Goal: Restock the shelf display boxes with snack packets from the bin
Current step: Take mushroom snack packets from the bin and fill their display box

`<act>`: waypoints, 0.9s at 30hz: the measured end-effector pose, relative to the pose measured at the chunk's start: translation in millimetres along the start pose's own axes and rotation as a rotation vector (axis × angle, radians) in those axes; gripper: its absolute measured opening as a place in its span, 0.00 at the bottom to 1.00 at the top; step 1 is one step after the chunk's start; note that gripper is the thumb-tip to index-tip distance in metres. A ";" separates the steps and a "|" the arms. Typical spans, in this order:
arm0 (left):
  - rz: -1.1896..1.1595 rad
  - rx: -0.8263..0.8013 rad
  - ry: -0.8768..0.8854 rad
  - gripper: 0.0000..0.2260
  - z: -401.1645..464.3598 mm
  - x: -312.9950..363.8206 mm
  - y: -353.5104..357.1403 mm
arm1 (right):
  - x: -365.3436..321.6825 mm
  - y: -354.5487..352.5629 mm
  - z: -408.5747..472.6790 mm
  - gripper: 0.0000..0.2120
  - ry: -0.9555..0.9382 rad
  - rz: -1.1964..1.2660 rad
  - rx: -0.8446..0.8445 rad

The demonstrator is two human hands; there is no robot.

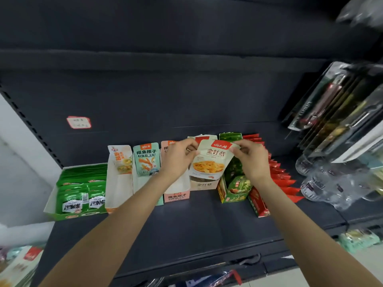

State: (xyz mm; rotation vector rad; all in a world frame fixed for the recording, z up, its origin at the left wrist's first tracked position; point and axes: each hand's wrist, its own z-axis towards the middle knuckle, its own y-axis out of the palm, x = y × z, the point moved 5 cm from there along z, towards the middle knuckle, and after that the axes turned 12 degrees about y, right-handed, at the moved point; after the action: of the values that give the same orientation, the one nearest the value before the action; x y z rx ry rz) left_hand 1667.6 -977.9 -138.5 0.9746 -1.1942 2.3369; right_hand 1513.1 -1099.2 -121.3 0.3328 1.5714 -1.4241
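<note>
Head view. Item: one beige snack packet [209,162], red label at top, held upright with its long axis vertical, directly above the beige display box [204,184] on the dark shelf [186,224]. Left hand [178,160]: grip pinched on the packet's upper left edge. Right hand [251,160]: grip pinched on the packet's upper right corner. Both hands sat equally near, one on each side. The box lay straight below the packet, so the coming move appeared to be a short drop downward. Left of the box: a pink box [177,195], then a teal packet [146,160]. Right of it: a green box [234,189]. The bin was not visible.
</note>
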 end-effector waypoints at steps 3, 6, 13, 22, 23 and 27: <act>0.015 0.021 -0.055 0.05 6.0 -9.1 6.7 | -3.2 4.2 13.5 0.07 -0.060 -0.048 -0.048; 0.051 0.003 -0.106 0.06 7.3 -20.3 12.6 | 0.4 11.8 24.7 0.07 -0.094 -0.062 -0.095; 0.072 -0.037 -0.153 0.06 7.8 -30.8 18.3 | 16.7 43.6 37.6 0.06 -0.096 -0.160 -0.336; 0.377 -0.213 -0.005 0.27 19.8 -38.1 31.3 | 24.8 54.3 57.9 0.24 -0.123 -0.335 -0.376; 0.400 -0.271 0.000 0.29 19.9 -40.2 33.3 | 26.8 56.4 58.0 0.26 -0.110 -0.361 -0.407; 0.506 -0.391 -0.009 0.27 23.6 -51.3 38.3 | 25.1 61.3 58.3 0.22 -0.137 -0.460 -0.405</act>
State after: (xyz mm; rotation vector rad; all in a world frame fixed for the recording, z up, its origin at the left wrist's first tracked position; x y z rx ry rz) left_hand 1692.0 -1019.0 -187.1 0.5952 -1.9938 2.2964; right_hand 1571.8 -1142.8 -170.8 -0.3817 1.8443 -1.3801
